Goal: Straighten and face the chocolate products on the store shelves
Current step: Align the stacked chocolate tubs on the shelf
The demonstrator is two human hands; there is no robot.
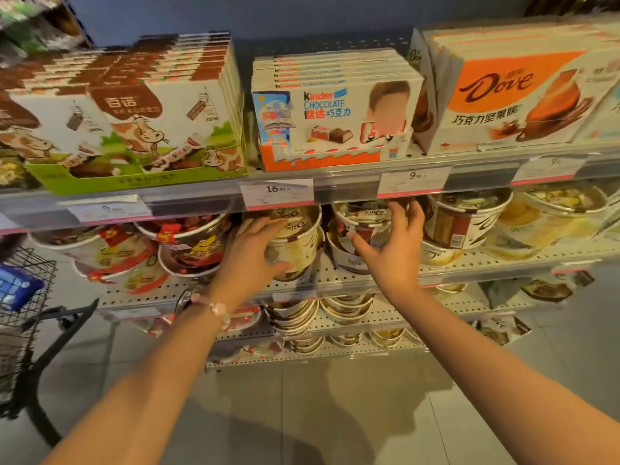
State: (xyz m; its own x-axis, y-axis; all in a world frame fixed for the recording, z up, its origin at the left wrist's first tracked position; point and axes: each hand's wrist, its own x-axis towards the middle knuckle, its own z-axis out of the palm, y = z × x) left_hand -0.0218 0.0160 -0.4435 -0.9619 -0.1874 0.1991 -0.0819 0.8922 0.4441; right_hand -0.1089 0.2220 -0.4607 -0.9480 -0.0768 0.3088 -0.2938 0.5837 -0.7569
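Observation:
On the middle shelf (469, 260) stand round chocolate tubs. My left hand (255, 253) grips a white and gold Dove tub (298, 236), fingers over its top and thumb under its side. My right hand (392, 243) holds the neighbouring Dove tub (362, 226), fingers on its rim, thumb against its front. Both arms reach up from below. A brown Dove tub (459, 223) sits just right of my right hand.
The top shelf carries cow-print milk chocolate boxes (134, 119), Kinder Chocolate boxes (332, 109) and orange Dove boxes (516, 92). Red tubs (188, 243) stand left of my hands. Lower shelves hold more tubs (295, 317). A wire basket cart (23, 313) stands at the left.

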